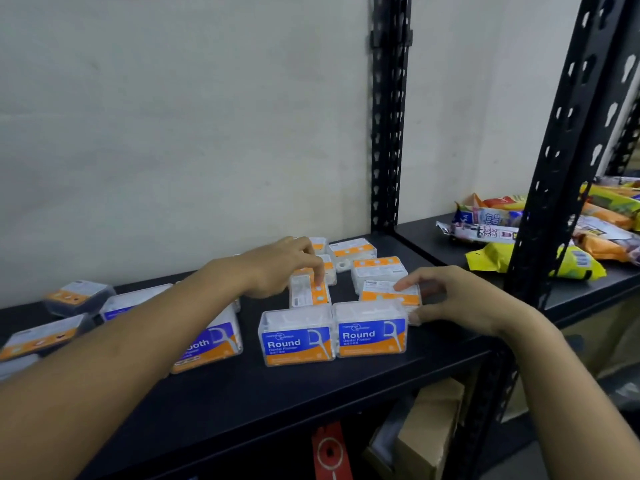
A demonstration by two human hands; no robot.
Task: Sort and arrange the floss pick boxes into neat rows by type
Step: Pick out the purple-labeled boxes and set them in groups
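Observation:
Clear floss pick boxes with blue and orange labels lie on a black shelf (311, 393). Two boxes marked "Round" (296, 336) (370, 329) stand side by side at the front. A box marked "Smooth" (214, 341) stands to their left, partly behind my left forearm. Behind them several boxes lie at odd angles. My left hand (277, 268) reaches in from the left and its fingertips press on a box lying flat (310, 292). My right hand (446, 299) grips the right end of another flat box (389, 294), index finger on top and thumb at its side.
More floss boxes (76, 296) lie at the shelf's far left. A black slotted upright (388, 116) stands at the back and another (568, 168) at the front right. Snack bags (540, 233) pile on the neighbouring shelf. Cardboard boxes (426, 431) sit on the shelf below.

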